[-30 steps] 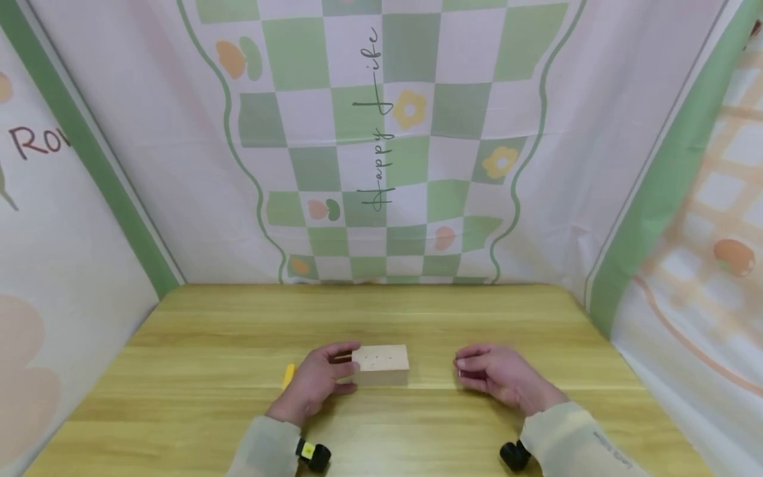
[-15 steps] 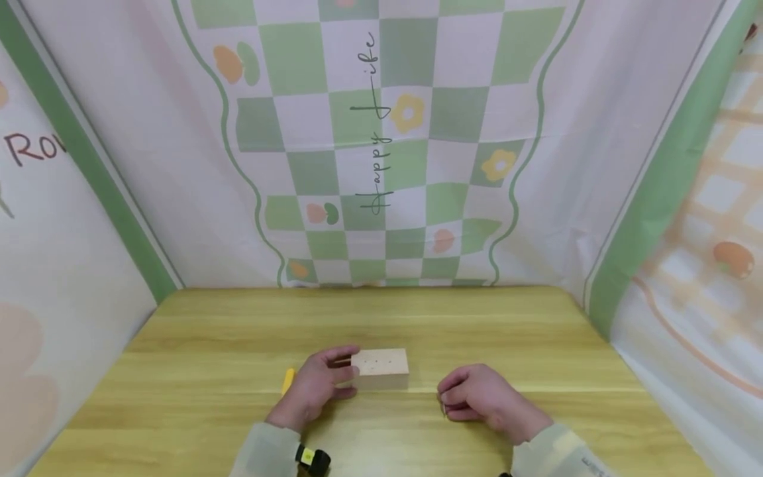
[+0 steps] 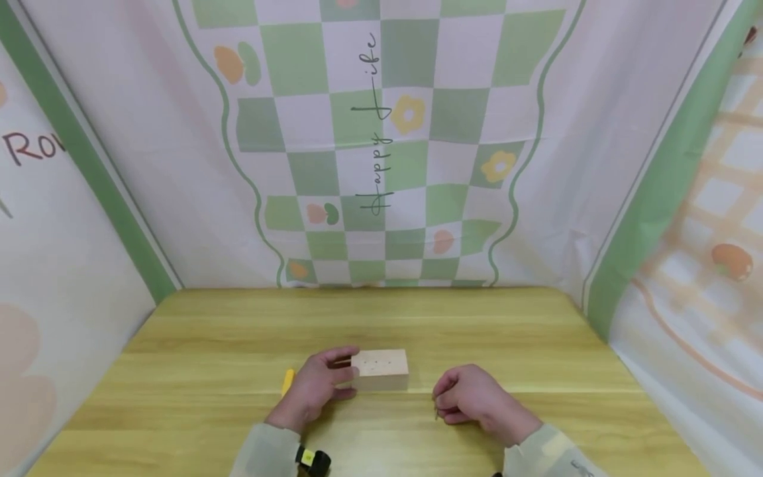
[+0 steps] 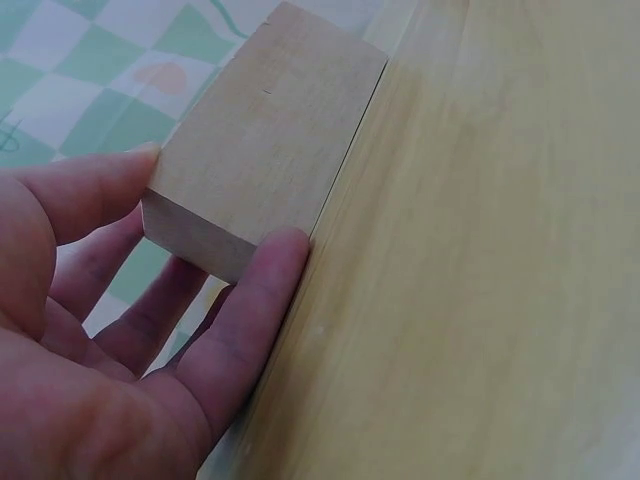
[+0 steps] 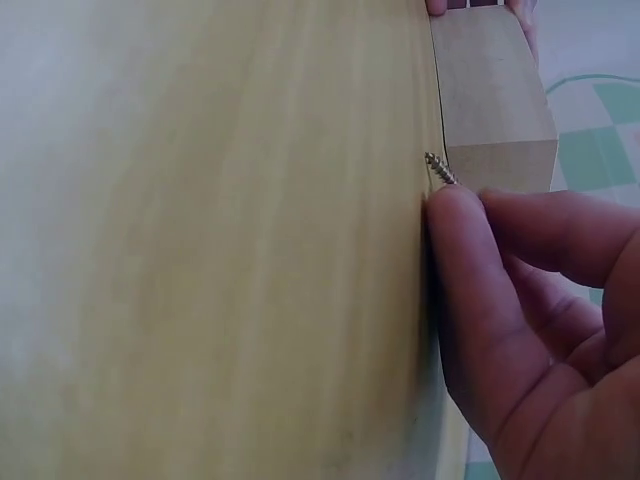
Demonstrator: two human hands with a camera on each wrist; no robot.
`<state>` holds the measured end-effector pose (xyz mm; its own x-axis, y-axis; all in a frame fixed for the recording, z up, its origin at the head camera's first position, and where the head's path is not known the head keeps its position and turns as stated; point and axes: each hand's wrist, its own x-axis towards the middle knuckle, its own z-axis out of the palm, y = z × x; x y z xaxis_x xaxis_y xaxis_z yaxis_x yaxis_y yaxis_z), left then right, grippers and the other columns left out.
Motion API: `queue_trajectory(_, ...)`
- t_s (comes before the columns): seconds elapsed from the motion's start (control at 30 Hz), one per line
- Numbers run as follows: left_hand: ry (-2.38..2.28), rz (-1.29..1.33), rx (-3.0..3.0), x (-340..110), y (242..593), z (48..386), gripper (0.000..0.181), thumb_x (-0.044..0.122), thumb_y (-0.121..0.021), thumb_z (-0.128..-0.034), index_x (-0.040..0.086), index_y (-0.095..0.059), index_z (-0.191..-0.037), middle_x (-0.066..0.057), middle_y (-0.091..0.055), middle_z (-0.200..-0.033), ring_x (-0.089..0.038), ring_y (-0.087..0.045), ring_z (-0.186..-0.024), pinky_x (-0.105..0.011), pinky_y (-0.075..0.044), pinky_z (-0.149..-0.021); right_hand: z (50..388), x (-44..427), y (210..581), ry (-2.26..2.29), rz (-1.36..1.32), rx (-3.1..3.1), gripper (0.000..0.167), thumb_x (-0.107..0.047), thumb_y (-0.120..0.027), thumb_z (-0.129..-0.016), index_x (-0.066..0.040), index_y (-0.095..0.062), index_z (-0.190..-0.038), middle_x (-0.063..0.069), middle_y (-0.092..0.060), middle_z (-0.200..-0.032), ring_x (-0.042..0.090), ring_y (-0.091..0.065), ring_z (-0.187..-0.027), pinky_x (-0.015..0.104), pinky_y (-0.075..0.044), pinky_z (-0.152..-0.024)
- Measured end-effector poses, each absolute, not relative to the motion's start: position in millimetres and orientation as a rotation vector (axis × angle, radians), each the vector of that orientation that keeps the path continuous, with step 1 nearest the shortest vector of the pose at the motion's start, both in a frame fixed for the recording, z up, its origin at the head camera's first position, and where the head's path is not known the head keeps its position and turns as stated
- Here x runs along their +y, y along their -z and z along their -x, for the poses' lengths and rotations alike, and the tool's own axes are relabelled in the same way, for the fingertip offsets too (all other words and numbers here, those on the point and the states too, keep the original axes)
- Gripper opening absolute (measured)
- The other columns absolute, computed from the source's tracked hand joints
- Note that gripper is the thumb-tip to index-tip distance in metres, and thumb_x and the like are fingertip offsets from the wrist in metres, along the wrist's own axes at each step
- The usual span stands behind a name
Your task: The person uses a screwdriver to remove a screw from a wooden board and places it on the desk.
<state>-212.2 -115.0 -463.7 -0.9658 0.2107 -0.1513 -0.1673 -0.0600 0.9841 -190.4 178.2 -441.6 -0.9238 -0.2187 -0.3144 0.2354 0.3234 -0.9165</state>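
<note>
A pale wooden block with several small dark holes in its top lies on the table. My left hand grips its left end; in the left wrist view, thumb and fingers hold opposite sides of the block. To the right of the block and apart from it, my right hand is low over the table. Between its thumb and fingertip it pinches a small metal screw, whose threaded end sticks out in the right wrist view. The screw's other end is hidden by the fingers.
A yellow object, mostly hidden, lies on the wooden table just left of my left hand. Behind the table hangs a green and white checked cloth, with more cloth at both sides.
My right hand has moved left and nearer to me with the screw, and its fingertips now point lower. The left hand and the block have stayed in place.
</note>
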Motion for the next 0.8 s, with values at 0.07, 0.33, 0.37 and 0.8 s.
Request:
queue_trajectory(0.07, -2.118, -0.047, 1.951, -115.2, 464.0, 212.1, 0.05, 0.002, -0.071, -0.0894, 0.0, -0.057, -0.137, -0.023, -0.05, -0.137, -0.03, -0.064, -0.101, -0.043, -0.058, -0.08, 190.2, 177.3, 441.4, 1.617, -0.013, 2.222, 0.012, 0.011, -0.069, -0.082, 0.008, -0.065, -0.092, 0.017, -0.066, -0.08, 0.023, -0.066, -0.066, 0.036, -0.059, -0.06)
queue_trajectory(0.33, -2.116, -0.043, 1.961, -115.0, 465.1, 211.8, 0.05, 0.001, -0.071, -0.0893, 0.0, -0.057, -0.137, -0.022, -0.05, -0.138, -0.03, -0.063, -0.102, -0.043, -0.058, -0.08, 189.6, 173.7, 444.2, 1.549, 0.019, 2.284, 0.012, 0.009, -0.071, -0.081, 0.007, -0.066, -0.092, 0.012, -0.065, -0.077, 0.022, -0.064, -0.064, 0.036, -0.059, -0.058)
queue_trajectory(0.37, -2.117, -0.043, 1.96, -114.8, 464.7, 211.5, 0.05, 0.001, -0.071, -0.0893, 0.0, -0.057, -0.137, -0.022, -0.05, -0.138, -0.029, -0.063, -0.102, -0.043, -0.058, -0.081, 189.4, 173.8, 444.2, 1.54, 0.023, 2.289, 0.012, 0.009, -0.071, -0.081, 0.007, -0.066, -0.092, 0.012, -0.065, -0.077, 0.022, -0.064, -0.064, 0.036, -0.059, -0.058)
queue_trajectory(0.8, -2.104, -0.036, 1.972, -114.4, 461.5, 209.2, 0.05, 0.003, -0.071, -0.0893, 0.0, -0.057, -0.137, -0.023, -0.05, -0.139, -0.03, -0.063, -0.104, -0.042, -0.058, -0.081, 187.7, 177.5, 440.6, 1.557, 0.013, 2.241, 0.011, 0.001, -0.071, -0.086, 0.004, -0.069, -0.096, 0.013, -0.065, -0.077, 0.022, -0.063, -0.066, 0.036, -0.059, -0.059)
